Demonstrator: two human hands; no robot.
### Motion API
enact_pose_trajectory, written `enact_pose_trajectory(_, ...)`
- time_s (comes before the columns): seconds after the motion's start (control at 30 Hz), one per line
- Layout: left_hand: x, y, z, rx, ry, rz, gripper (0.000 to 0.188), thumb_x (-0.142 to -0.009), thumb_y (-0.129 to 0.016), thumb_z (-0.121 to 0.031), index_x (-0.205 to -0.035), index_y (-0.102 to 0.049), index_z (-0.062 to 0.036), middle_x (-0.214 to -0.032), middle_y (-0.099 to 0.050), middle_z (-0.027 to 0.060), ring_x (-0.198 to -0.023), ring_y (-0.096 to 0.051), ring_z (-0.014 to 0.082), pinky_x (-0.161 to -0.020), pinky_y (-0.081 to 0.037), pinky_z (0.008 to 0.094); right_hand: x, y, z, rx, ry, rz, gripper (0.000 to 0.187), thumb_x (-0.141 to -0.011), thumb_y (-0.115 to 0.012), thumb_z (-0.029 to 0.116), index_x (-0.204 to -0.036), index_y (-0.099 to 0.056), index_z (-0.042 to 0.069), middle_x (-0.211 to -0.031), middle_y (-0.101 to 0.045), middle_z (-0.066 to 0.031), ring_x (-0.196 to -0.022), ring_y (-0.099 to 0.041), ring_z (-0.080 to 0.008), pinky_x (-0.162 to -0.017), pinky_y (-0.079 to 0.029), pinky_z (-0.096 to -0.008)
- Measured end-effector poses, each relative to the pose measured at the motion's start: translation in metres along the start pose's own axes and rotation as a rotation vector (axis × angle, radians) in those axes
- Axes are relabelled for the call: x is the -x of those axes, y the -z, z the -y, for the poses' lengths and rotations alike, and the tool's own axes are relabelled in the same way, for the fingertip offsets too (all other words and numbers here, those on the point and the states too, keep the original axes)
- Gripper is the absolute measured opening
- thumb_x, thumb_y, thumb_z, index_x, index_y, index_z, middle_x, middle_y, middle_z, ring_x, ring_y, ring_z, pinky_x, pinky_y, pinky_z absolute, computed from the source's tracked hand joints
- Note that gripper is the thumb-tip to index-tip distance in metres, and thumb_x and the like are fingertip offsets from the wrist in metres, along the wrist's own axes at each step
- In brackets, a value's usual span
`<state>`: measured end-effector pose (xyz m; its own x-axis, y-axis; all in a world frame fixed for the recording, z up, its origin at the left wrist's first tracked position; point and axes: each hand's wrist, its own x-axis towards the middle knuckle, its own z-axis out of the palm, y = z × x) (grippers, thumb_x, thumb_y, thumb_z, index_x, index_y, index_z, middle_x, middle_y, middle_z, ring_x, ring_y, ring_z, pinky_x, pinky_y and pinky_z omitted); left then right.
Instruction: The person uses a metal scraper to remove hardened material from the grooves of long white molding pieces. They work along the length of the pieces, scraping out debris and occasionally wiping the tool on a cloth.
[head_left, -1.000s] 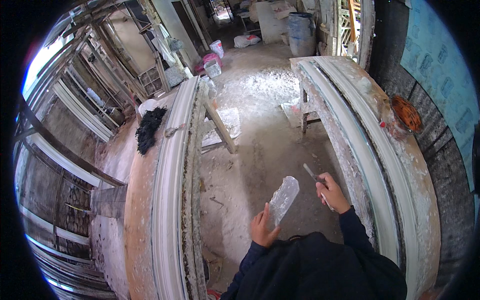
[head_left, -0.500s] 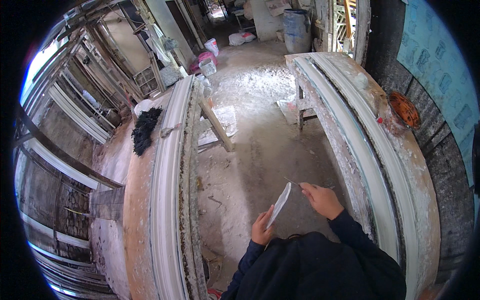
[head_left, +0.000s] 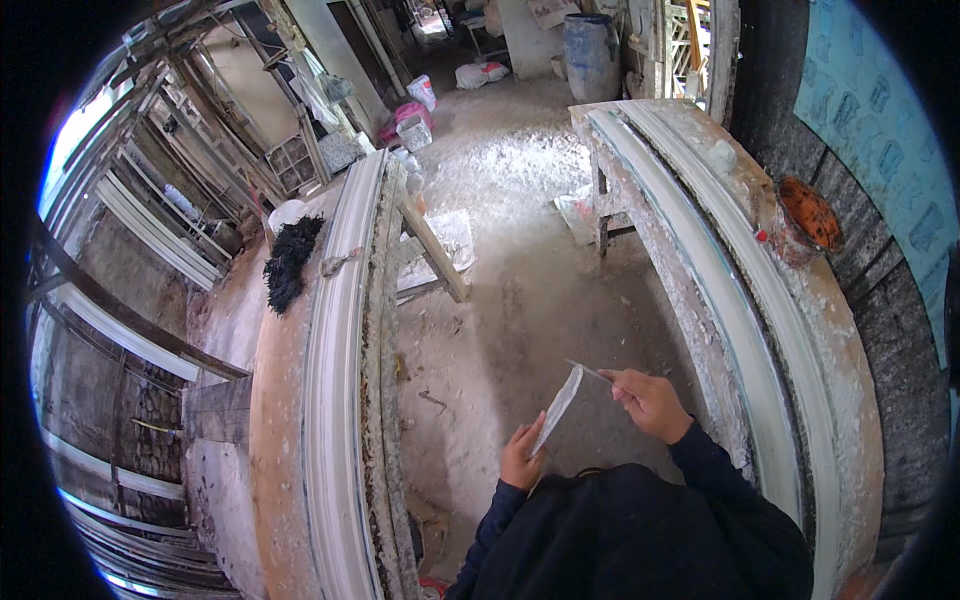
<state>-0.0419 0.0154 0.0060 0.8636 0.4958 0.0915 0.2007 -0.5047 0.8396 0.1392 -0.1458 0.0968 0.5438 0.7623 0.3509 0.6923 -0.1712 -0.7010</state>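
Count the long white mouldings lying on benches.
2: one moulding on the left bench, one moulding on the right bench. More may be hidden among the racks at far left.

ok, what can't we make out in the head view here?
- Thin tool in right hand: too small to tell its kind.
- Flat white piece in left hand: edge-on, face hidden.
- Orange object on right bench: blurred by fisheye rim.
- Person's feet: hidden by torso.

Soft, even daylight, brightest at ten o'clock where a blown-out opening glares white, dusty floor [head_left: 520, 270] pale and washed at centre, dim shade toward eight o'clock, black fisheye rim all round, straight edges bowing outward, focus fairly sharp throughout
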Motion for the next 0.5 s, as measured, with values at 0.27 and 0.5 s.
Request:
enact_pose_trajectory(0.27, 0.0, -0.003, 0.007, 0.129, 0.022, 0.007, 0.047, -0.076, -0.056, -0.006, -0.122, -0.05, -0.0131, -0.092, -0.059, 0.0123, -0.086, -0.058, 0.024, -0.078, -0.043, 0.0278, -0.001, -0.004, -0.007, -0.022, -0.108, -0.059, 0.019, -0.087, -0.049, 0.02, -0.102, -0.054, 0.011, -0.082, -0.06, -0.014, -0.071, -0.058, -0.0337, -0.056, -0.046, -0.039)
enact_pose_trajectory(0.5, 0.017, -0.013, 0.028, 0.529, 0.183, 0.086, 0.027, -0.083, -0.056, -0.012, -0.108, -0.057, -0.004, -0.091, -0.06, 0.0073, -0.084, -0.059, 0.0197, -0.076, -0.046, 0.0318, 0.005, -0.012, -0.01, 0.032, -0.268, 0.019, 0.018, -0.088, -0.047, 0.021, -0.102, -0.05, 0.01, -0.072, -0.059, -0.013, -0.067, -0.058, -0.0321, -0.054, -0.043, -0.0395)
